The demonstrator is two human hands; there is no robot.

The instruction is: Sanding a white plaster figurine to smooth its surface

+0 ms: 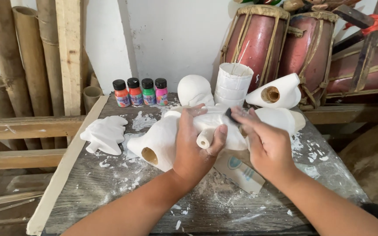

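Both hands' fingers grip: left (195,146) chalky plaster figure (206,129), right (265,142) dark scrap (231,116).

Two bare forearms reach in from the bottom edge, with no sleeves, watch, bracelets or rings visible on them. The left hand (196,146) and the right hand (265,144) wear no gloves, their fingers uncovered and nails short. A scrap of dark cloth shows at the lower right corner beside the right arm.

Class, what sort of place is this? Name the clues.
Probably a craft workshop: unpainted white plaster figures on a dust-strewn table, small paint bottles, and the left hand gripping one figure.
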